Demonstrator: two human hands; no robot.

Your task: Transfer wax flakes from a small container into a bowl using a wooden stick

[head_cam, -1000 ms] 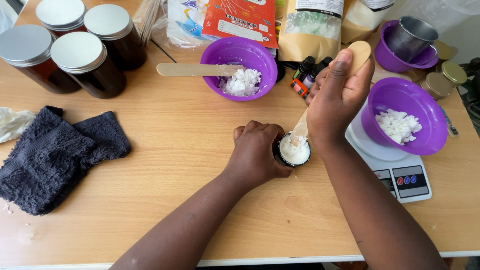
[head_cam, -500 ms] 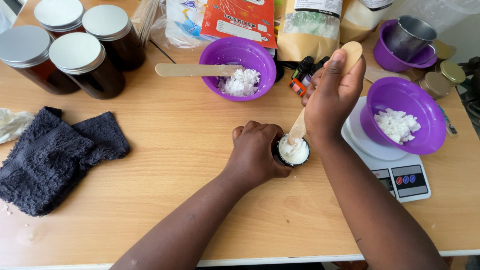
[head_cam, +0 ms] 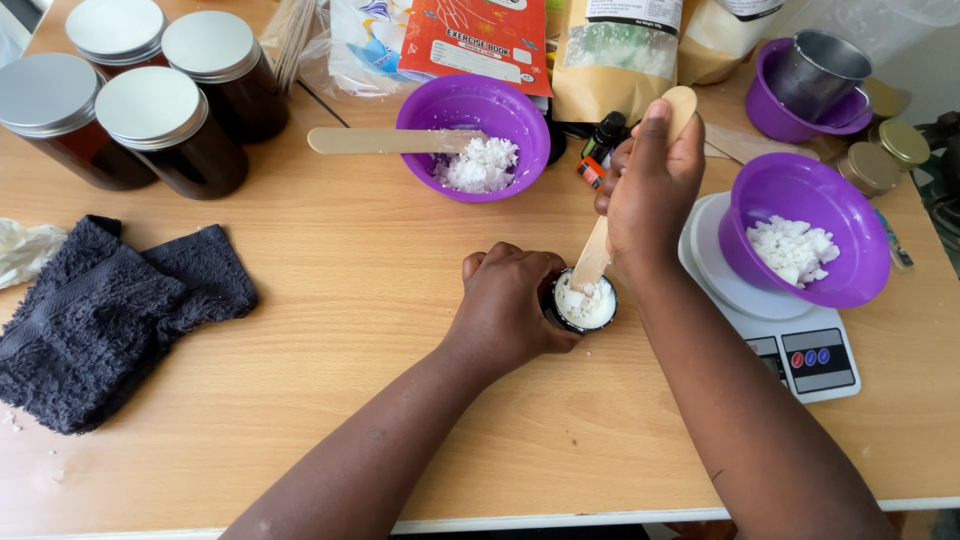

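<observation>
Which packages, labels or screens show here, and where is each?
Red exercise book: flat, far edge, behind the middle purple bowl.
Brown paper pouch: upright, right of the book, clear window, white label.
White printed bag: left of the book.
Kitchen scale: white, right side; dark panel, coloured buttons.

- The left hand (head_cam: pixel 508 300) is curled into a loose fist, knuckles up, its forearm running in from the table's near edge.
- The right hand (head_cam: pixel 648 195) is raised and clenched, thumb pointing up, wrist bent downward.
</observation>
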